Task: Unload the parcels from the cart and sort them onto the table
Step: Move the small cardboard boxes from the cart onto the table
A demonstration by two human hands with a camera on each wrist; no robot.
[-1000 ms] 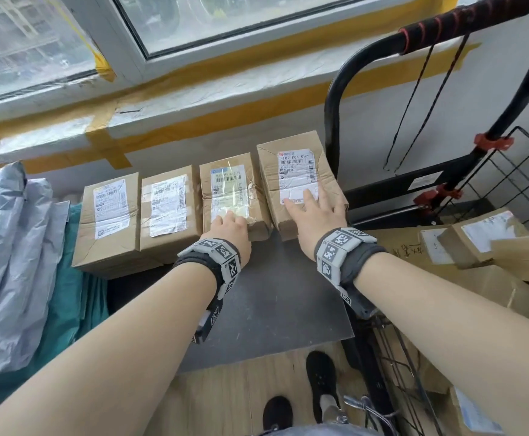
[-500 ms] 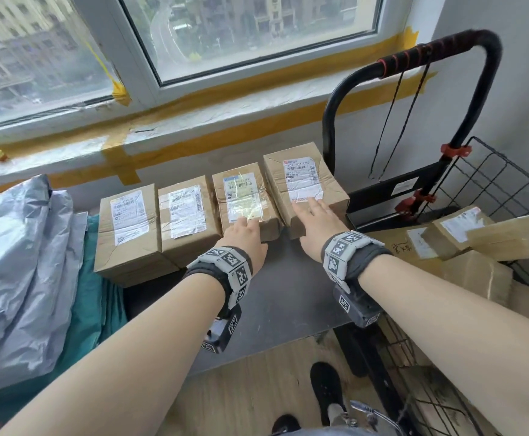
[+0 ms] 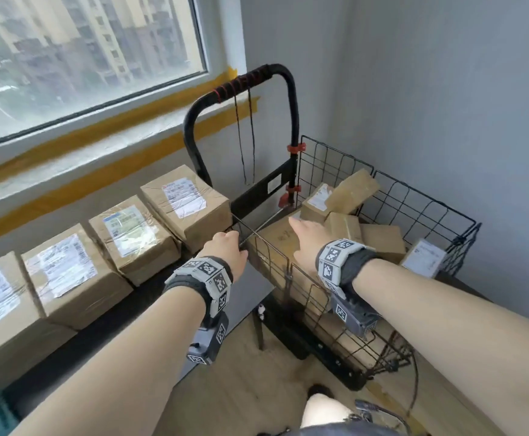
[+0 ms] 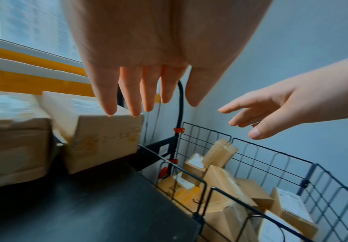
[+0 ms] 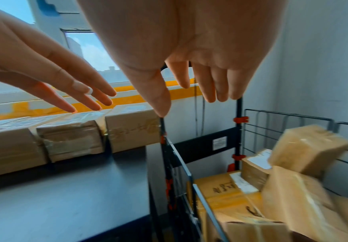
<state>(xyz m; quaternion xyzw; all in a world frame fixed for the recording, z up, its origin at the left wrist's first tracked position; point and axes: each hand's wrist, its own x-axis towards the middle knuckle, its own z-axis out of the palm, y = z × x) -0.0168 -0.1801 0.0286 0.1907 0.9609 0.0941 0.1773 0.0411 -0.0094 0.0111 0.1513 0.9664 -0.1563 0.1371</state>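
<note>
Both hands (image 3: 225,250) (image 3: 308,237) reach forward, fingers (image 4: 125,91) extended.

Cart basket (image 3: 420,196) open at top; access from above unobstructed. Wire walls enclose its sides, and the black handle frame (image 3: 291,114) rises at 11 o'clock of the basket. Parcels (image 3: 379,237) lie jumbled inside, one tilted against the far wall. On the table (image 3: 149,313), a row of boxes (image 3: 131,234) blocks the window edge; bare surface lies at 6 o'clock of that row.

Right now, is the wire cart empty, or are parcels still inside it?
Not empty. The wire cart holds several brown parcels piled unevenly, some tilted; both hands are open, holding nothing.
</note>
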